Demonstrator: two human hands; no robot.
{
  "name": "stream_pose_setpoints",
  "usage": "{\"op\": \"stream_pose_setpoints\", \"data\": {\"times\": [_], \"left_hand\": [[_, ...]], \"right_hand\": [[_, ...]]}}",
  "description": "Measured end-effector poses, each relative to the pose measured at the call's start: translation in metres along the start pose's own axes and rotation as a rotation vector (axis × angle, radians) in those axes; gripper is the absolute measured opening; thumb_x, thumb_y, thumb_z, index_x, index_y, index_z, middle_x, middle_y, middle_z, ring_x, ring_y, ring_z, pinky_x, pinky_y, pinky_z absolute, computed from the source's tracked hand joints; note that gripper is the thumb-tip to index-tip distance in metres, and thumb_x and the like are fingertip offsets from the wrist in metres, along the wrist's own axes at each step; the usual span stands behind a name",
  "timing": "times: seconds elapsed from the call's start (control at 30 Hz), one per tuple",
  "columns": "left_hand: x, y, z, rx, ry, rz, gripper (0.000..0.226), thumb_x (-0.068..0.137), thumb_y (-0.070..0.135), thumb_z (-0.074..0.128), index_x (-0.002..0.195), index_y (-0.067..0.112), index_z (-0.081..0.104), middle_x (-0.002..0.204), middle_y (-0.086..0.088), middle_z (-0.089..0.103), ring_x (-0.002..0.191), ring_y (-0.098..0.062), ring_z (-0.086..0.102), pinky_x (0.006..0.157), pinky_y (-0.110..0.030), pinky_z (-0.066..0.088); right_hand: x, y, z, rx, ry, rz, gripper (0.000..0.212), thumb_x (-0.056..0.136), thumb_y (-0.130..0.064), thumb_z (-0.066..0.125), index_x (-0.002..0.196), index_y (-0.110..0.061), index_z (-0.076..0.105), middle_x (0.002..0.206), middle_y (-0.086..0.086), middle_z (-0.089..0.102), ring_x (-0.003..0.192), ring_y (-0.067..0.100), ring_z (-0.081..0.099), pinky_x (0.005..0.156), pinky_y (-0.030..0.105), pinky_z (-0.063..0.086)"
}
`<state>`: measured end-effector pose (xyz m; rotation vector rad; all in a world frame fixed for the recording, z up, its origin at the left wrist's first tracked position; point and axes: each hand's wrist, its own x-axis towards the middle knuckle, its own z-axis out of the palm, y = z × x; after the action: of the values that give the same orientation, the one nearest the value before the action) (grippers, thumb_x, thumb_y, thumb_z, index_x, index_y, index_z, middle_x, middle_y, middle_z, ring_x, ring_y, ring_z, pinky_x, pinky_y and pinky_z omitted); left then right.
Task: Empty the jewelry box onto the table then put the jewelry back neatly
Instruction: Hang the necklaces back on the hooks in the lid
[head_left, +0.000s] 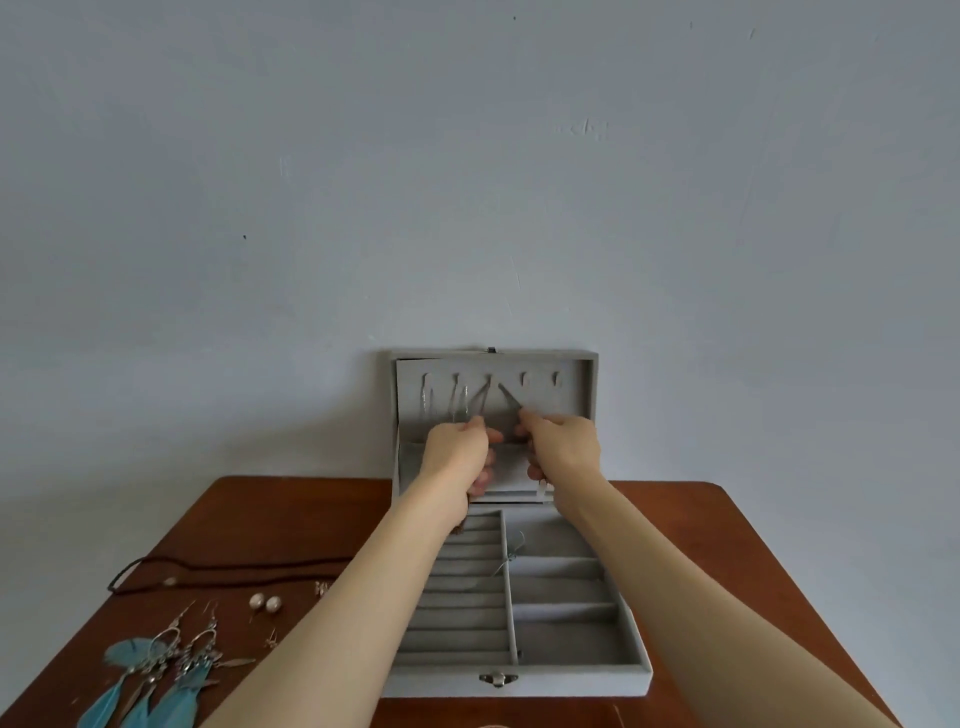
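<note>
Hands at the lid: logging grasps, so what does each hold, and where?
Both hands, left and right, pinch a thin silver necklace chain hanging from the lid's hooks, along its lower strands.

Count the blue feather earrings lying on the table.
2. Both lie side by side at the table's near left corner: one feather earring further left, the other just right of it. Their lower tips run out of frame.

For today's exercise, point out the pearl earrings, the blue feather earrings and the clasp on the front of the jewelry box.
pearl earrings (265, 603), head view, between the two pearls.
blue feather earrings (124, 656), head view, upper feather.
clasp (497, 678), head view, metal latch centre.
</note>
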<state>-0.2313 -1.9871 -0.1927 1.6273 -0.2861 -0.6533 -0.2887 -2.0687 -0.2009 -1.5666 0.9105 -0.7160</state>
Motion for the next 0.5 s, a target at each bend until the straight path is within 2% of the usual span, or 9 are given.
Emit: {"op": "stream_pose_setpoints", "data": {"times": [0.07,0.13,0.2,0.27,0.33,0.43,0.5], "left_hand": [[-0.007,-0.011,-0.001,-0.163,-0.051,-0.096,0.027,0.099,0.016,0.035,0.085,0.008,0.056,0.054,-0.002,0.040,0.029,-0.007,0.035,0.029,-0.013,0.023],[-0.014,-0.021,0.005,-0.203,-0.052,-0.135,0.026,0.095,0.005,0.036,0.081,0.006,0.059,0.046,0.000,0.043,0.031,-0.008,0.037,0.031,-0.013,0.026],[-0.020,-0.034,0.011,-0.182,-0.052,-0.108,0.029,0.092,-0.002,0.034,0.077,0.003,0.058,0.042,-0.002,0.050,0.033,-0.011,0.045,0.034,-0.015,0.033],[-0.019,-0.047,0.013,-0.060,-0.009,-0.012,0.030,0.095,0.000,0.033,0.078,0.004,0.057,0.047,-0.005,0.057,0.043,-0.017,0.054,0.039,-0.018,0.042],[-0.019,-0.054,0.014,0.130,0.024,0.126,0.032,0.095,0.006,0.037,0.074,0.009,0.061,0.053,-0.005,0.062,0.058,-0.024,0.059,0.052,-0.022,0.047],[-0.023,-0.051,0.019,0.473,0.024,0.269,0.028,0.090,0.016,0.047,0.077,0.014,0.071,0.079,-0.013,0.069,0.084,-0.029,0.061,0.070,-0.028,0.043],[-0.025,-0.048,0.023,0.655,0.029,0.336,0.028,0.089,0.021,0.050,0.070,0.012,0.068,0.072,-0.012,0.063,0.081,-0.030,0.058,0.070,-0.031,0.041]], "right_hand": [[-0.006,0.011,0.000,-0.039,-0.013,-0.077,0.025,0.093,-0.022,0.052,0.083,-0.006,0.068,0.058,0.002,0.056,0.050,0.015,0.050,0.052,0.026,0.046],[-0.013,0.022,0.000,-0.064,-0.037,-0.114,0.023,0.093,-0.017,0.052,0.084,-0.005,0.070,0.063,0.002,0.060,0.058,0.015,0.056,0.063,0.030,0.051],[-0.015,0.031,-0.003,-0.146,-0.025,-0.154,0.022,0.091,-0.016,0.053,0.079,-0.007,0.070,0.066,0.003,0.064,0.064,0.015,0.058,0.070,0.031,0.049],[-0.015,0.036,-0.011,-0.218,0.007,-0.212,0.022,0.090,-0.016,0.055,0.075,-0.010,0.070,0.068,0.003,0.064,0.068,0.017,0.059,0.070,0.029,0.046],[-0.014,0.035,-0.020,-0.262,0.035,-0.250,0.018,0.090,-0.017,0.057,0.085,-0.011,0.073,0.074,0.003,0.066,0.076,0.019,0.061,0.075,0.028,0.047],[-0.010,0.031,-0.028,-0.336,0.011,-0.282,0.019,0.089,-0.018,0.059,0.093,-0.008,0.074,0.085,0.008,0.071,0.084,0.022,0.064,0.084,0.033,0.051],[-0.007,0.030,-0.030,-0.380,-0.011,-0.280,0.019,0.088,-0.019,0.060,0.093,-0.008,0.075,0.089,0.008,0.073,0.086,0.022,0.065,0.084,0.033,0.051]]}}
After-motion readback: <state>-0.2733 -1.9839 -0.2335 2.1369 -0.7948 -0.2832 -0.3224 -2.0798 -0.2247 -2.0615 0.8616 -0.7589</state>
